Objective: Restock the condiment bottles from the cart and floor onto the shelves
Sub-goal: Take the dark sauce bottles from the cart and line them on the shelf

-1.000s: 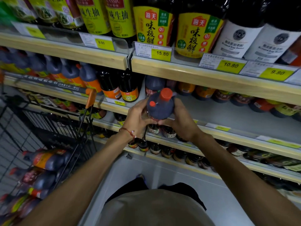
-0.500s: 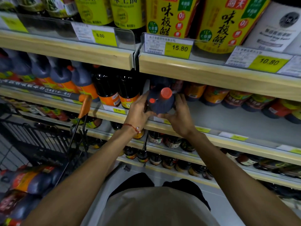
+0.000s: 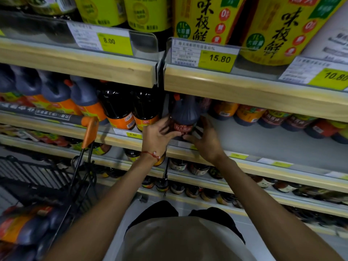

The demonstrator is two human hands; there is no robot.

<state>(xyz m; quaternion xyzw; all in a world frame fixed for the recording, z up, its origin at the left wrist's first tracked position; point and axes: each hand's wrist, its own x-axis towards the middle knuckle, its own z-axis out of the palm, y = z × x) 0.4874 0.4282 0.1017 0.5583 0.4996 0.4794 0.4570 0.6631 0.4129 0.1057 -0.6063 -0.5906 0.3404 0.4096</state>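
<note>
The cart (image 3: 37, 172) stands nearest, at the left and close against the shelving. Its orange handle (image 3: 90, 132) crosses in front of the lip of the middle shelf (image 3: 263, 144). The spare bottles (image 3: 28, 228) lying in it are too blurred to count. Both forearms reach up past the lower rows, just right of the cart.

The left hand (image 3: 156, 137) has its fingers curled round the left side of the bottle (image 3: 185, 114), with the thumb by the red label. The right hand (image 3: 209, 142) lies against the right side, fingers spread and nearly straight, thumb tip at the label's lower edge.

One bottle is held, upright, at the left end of this shelf section. The hands hide its base, so whether it rests on the shelf cannot be told. Its cap sits just under the wooden edge of the upper shelf (image 3: 235, 85), with little headroom.

To the right, bare grey shelf lies open as far as a back row (image 3: 263, 115) of at least five bottles. Just left stand two tall dark bottles (image 3: 130, 108), then four orange-labelled jugs (image 3: 82, 98).

Above are three price tags (image 3: 218, 59) reading 8.00, 15.80 and 10.80, and four big yellow-labelled bottles (image 3: 207, 19).
</note>
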